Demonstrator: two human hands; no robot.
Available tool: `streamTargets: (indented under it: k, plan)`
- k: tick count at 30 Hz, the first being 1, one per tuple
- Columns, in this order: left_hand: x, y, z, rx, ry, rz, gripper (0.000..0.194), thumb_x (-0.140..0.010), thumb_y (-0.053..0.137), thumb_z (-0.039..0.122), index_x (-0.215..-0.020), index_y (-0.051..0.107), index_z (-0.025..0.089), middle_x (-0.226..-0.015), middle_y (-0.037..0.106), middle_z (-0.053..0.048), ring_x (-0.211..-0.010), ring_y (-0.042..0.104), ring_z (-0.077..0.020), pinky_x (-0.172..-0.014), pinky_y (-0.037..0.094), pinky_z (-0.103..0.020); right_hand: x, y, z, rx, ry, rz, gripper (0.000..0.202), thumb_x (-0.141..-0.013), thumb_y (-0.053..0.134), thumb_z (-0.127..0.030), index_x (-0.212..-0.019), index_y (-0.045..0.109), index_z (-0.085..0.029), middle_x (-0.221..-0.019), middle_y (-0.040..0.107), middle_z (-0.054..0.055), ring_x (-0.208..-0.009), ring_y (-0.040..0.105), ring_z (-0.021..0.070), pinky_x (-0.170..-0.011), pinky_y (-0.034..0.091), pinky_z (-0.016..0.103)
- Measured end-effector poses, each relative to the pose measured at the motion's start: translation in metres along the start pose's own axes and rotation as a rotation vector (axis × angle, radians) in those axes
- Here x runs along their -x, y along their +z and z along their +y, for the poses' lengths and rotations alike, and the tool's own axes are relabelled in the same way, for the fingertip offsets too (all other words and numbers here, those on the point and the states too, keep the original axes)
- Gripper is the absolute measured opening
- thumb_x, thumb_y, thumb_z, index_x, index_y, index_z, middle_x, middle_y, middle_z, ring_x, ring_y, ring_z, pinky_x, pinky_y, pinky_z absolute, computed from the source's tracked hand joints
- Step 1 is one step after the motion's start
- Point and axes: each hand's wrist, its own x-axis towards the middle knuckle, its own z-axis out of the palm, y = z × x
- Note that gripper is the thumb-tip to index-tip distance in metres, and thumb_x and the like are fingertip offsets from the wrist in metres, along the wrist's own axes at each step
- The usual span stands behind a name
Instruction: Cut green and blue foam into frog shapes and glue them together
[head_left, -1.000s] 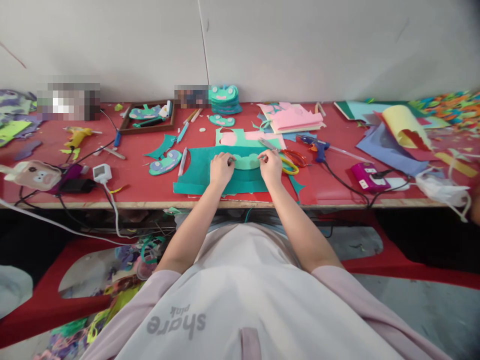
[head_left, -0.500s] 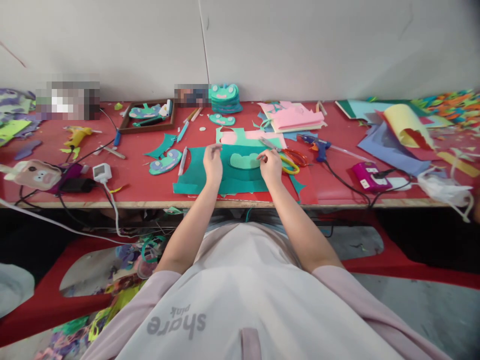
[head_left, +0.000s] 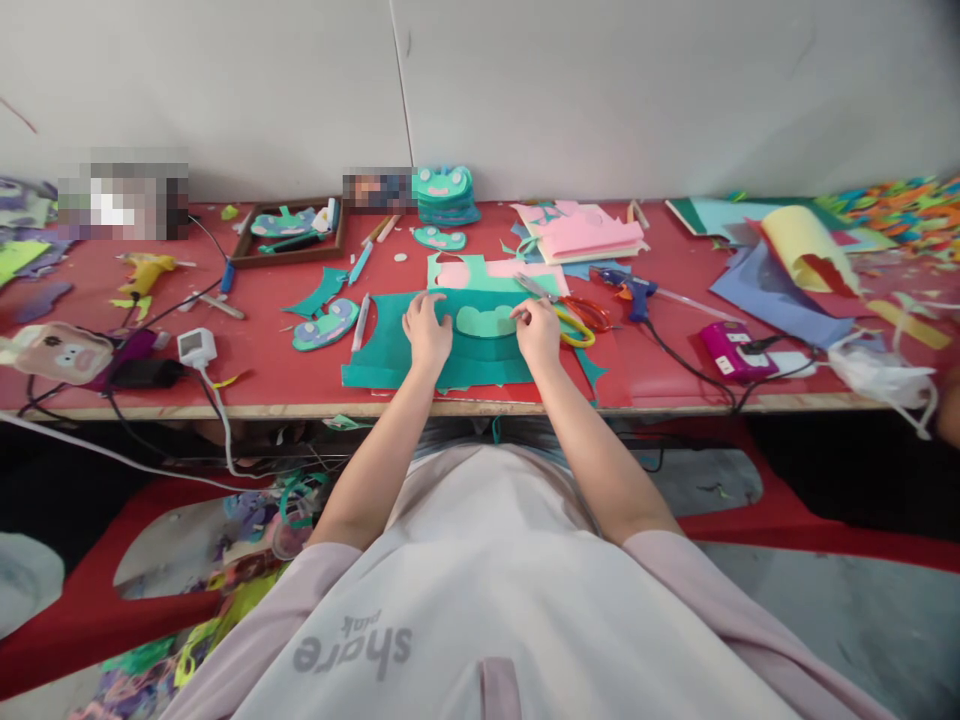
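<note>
A dark green sheet [head_left: 386, 345] lies near the table's front edge. On it rests a light green, cloud-shaped cutout [head_left: 484, 321]. My right hand [head_left: 537, 330] pinches at the cutout's right end with its fingertips together. Left of the cutout, my left hand [head_left: 429, 328] is over the green sheet, fingers apart and slightly curled, with nothing visible in it. Red-handled scissors [head_left: 589, 315] and yellow-handled ones [head_left: 576, 328] lie just beyond my right hand. A white pen [head_left: 361, 322] lies at the sheet's left side, beside a green and purple face piece [head_left: 325, 325].
Pink sheets [head_left: 585, 235] and stacked green face pieces [head_left: 444, 195] are at the back. A blue glue gun [head_left: 636, 292] and purple power strip [head_left: 731, 352] are on the right. Farther left are a brown tray [head_left: 244, 250], a yellow glue gun [head_left: 148, 272] and several cables.
My left hand's fingers have spread apart a little and turned downward over the sheet. My right hand stays at the cutout's right end. The view has shifted slightly.
</note>
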Motion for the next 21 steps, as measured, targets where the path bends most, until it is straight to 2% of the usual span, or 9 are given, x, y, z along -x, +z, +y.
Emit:
streamTargets:
  k: [5,9,12,15,18,21]
  plan:
    - [0.0,-0.001,0.0,-0.041,0.014,-0.068,0.032,-0.078,0.058,0.014,-0.107,0.056,0.026,-0.131,0.051,-0.008,-0.128,0.044,-0.0243,-0.113,0.025,-0.046,0.0,-0.001,-0.002,0.018,0.012,-0.01,0.026,-0.074,0.038,-0.002,-0.07,0.058,-0.019,-0.073,0.048,0.003,-0.072,0.046,0.0175,-0.072,0.04,0.03]
    - [-0.001,0.0,-0.002,-0.034,0.036,-0.052,0.031,-0.077,0.056,0.01,-0.105,0.057,0.024,-0.129,0.052,-0.009,-0.127,0.046,-0.0244,-0.112,0.028,-0.046,-0.001,-0.001,-0.001,0.022,0.014,-0.013,0.026,-0.074,0.038,-0.003,-0.07,0.059,-0.018,-0.073,0.047,0.003,-0.073,0.047,0.0178,-0.072,0.04,0.029]
    - [0.0,0.002,-0.001,0.013,0.141,-0.032,0.031,-0.081,0.052,0.014,-0.111,0.055,0.023,-0.133,0.05,-0.01,-0.127,0.046,-0.0225,-0.109,0.034,-0.04,-0.001,-0.001,0.0,0.027,0.015,-0.02,0.027,-0.075,0.038,-0.003,-0.071,0.059,-0.018,-0.074,0.047,0.003,-0.073,0.047,0.0179,-0.072,0.04,0.029]
    - [0.002,0.006,0.001,-0.008,0.236,-0.114,0.025,-0.082,0.056,0.023,-0.107,0.058,0.024,-0.134,0.049,-0.009,-0.128,0.045,-0.0225,-0.109,0.033,-0.04,0.0,-0.001,-0.001,0.049,0.024,-0.041,0.027,-0.075,0.037,-0.003,-0.072,0.06,-0.018,-0.075,0.049,0.004,-0.073,0.048,0.018,-0.073,0.041,0.03]
    - [0.004,0.008,0.002,-0.087,0.23,-0.186,0.019,-0.079,0.061,0.026,-0.098,0.061,0.025,-0.133,0.05,-0.009,-0.13,0.043,-0.0235,-0.111,0.03,-0.042,0.001,-0.001,-0.003,0.086,0.033,-0.063,0.026,-0.076,0.039,-0.005,-0.074,0.061,-0.018,-0.079,0.053,0.006,-0.076,0.05,0.0185,-0.074,0.042,0.03]
    - [0.004,0.008,0.001,-0.114,0.211,-0.198,0.02,-0.079,0.061,0.027,-0.098,0.061,0.024,-0.134,0.049,-0.01,-0.132,0.04,-0.0231,-0.111,0.031,-0.04,-0.007,-0.011,-0.003,0.037,0.029,-0.143,0.018,-0.079,0.046,-0.013,-0.082,0.062,-0.018,-0.082,0.059,0.006,-0.075,0.054,0.0181,-0.075,0.044,0.031]
